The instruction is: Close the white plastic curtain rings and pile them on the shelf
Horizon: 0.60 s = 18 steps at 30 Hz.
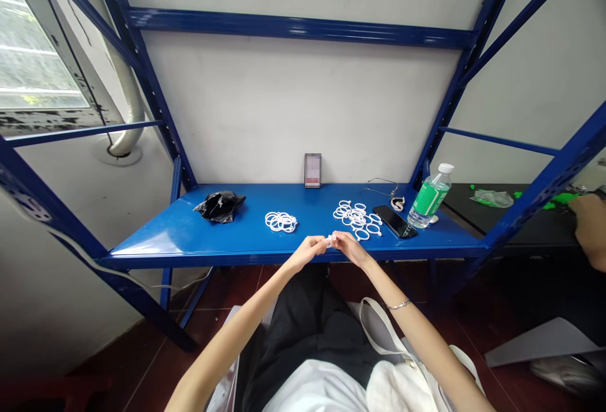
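At the front edge of the blue table, my left hand [310, 250] and my right hand [349, 248] meet with fingers pinched. Between their fingertips is a small white plastic piece [330, 240], mostly covered, so its full shape cannot be made out. Just beyond my right hand lies a loose spread of white plastic rings [356, 215] with small knobs on their rims. A tighter pile of white rings [281, 222] sits farther left, beyond my left hand.
On the blue table [165, 235] are a crumpled black plastic bag [220, 206], a black phone [394, 221], a water bottle [430, 197], glasses [381, 185] and a small upright screen [312, 170] against the wall. Blue metal posts [156, 96] frame the sides. Another person's arm [589, 229] shows at right.
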Each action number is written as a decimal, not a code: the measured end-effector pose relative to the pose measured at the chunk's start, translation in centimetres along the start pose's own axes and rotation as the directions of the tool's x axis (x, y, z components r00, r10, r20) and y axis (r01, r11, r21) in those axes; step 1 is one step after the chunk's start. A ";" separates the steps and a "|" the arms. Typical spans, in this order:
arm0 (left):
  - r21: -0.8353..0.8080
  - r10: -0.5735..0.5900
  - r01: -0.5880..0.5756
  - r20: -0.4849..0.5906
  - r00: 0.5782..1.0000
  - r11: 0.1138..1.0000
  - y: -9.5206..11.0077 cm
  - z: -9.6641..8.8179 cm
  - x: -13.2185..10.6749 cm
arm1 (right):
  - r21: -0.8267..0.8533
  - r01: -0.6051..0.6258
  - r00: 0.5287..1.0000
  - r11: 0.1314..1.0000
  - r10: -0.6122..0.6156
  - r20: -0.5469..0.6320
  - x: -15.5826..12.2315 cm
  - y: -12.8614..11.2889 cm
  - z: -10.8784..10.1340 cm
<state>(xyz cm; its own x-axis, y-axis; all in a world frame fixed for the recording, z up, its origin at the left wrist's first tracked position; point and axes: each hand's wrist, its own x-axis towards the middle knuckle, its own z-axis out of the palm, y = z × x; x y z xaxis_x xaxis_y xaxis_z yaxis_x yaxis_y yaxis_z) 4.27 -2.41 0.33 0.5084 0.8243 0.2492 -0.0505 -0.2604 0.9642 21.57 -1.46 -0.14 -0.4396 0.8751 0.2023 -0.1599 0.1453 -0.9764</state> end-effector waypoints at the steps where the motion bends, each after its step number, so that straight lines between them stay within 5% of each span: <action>1: 0.047 0.010 -0.010 -0.004 1.000 0.999 0.2 -0.5 -0.1 | 0.008 0.005 1.000 1.000 -0.005 0.000 0.0 -0.1 0.1; 5: 0.380 0.091 -0.049 -0.093 0.991 0.924 1.2 -2.7 -0.2 | -0.055 0.031 1.000 0.998 -0.031 -0.001 0.2 -0.3 0.3; 9: 0.835 0.280 0.062 -0.252 0.926 0.547 1.6 -5.3 -0.1 | -0.280 0.043 0.990 0.959 -0.079 -0.120 0.6 -0.7 -0.5; 13: 0.923 0.333 0.284 -0.362 0.871 0.260 1.2 -8.0 -0.3 | -0.538 0.044 0.947 0.842 -0.206 -0.245 0.5 -1.5 -2.7; 18: 0.910 0.326 0.391 -0.414 0.850 0.137 0.0 -10.2 -0.7 | -0.840 -0.083 0.940 0.536 -0.238 -0.244 -0.6 -3.1 -5.4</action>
<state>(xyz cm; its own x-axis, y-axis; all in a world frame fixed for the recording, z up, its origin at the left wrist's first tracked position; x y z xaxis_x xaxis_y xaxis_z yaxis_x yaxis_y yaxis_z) -4.81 2.12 1.11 0.0594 0.8238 0.5638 0.9743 -0.1708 0.1470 27.12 0.05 2.36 -0.1592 0.9009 0.4037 0.6929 0.3932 -0.6044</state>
